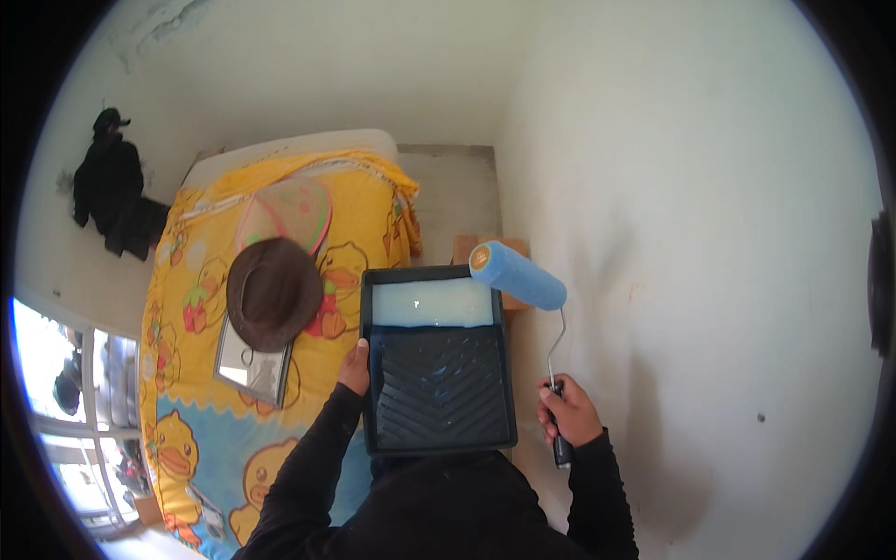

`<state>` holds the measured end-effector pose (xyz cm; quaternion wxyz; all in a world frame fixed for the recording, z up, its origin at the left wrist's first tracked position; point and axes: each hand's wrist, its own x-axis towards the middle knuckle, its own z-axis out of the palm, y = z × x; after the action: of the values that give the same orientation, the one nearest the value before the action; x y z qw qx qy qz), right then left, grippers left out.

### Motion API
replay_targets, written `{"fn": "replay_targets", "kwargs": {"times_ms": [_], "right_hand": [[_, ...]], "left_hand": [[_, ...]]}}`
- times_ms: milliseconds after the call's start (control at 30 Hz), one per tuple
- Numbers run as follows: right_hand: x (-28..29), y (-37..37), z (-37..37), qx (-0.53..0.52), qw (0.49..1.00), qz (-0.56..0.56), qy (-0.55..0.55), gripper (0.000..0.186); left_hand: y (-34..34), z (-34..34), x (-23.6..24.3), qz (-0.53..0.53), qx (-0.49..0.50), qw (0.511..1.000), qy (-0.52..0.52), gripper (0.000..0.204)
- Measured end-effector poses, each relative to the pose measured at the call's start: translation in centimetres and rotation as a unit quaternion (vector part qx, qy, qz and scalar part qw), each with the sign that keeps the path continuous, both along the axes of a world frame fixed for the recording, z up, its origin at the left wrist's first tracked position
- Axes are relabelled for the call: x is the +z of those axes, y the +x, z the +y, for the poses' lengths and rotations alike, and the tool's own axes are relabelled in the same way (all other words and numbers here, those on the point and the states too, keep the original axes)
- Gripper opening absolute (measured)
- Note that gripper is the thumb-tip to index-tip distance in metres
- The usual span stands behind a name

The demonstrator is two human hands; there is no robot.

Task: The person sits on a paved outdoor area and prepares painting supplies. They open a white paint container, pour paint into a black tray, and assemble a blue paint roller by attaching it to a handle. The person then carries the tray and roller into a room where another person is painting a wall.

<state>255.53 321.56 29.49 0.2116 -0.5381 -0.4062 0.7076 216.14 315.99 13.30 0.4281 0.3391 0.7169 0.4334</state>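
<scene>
My left hand (355,368) grips the left edge of a black paint tray (439,387), its thumb on the rim and its other fingers hidden beneath. Pale, whitish-blue paint (431,304) fills the tray's far well, while the ribbed slope nearer me carries a few wet smears. In my right hand (572,411) is the black handle of a paint roller (519,275). Its blue sleeve is raised past the tray's far right corner, tilted, between the tray and the right wall. Whether the sleeve touches the tray rim I cannot tell.
A pale wall (709,280) rises close on my right. At left stands a bed with a yellow, duck-patterned sheet (359,210), bearing a brown hat (273,294), a conical hat (289,213) and a framed mirror (252,366). Behind the roller is a brown box (476,248). Dark clothes (112,182) hang far left.
</scene>
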Motion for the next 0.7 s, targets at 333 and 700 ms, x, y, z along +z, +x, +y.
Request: {"fn": "replay_targets", "kwargs": {"times_ms": [333,700], "right_hand": [[1.0,-3.4,7.6,-0.076,0.994,-0.034,-0.069,0.021],[0.7,-6.4,12.1,-0.144,0.981,-0.060,-0.117,0.023]], "left_hand": [[-4.2,20.7,-0.7,0.020,-0.097,0.995,0.006,0.056],[-8.6,34.5,-2.8,-0.020,-0.175,0.984,0.021,0.056]]}}
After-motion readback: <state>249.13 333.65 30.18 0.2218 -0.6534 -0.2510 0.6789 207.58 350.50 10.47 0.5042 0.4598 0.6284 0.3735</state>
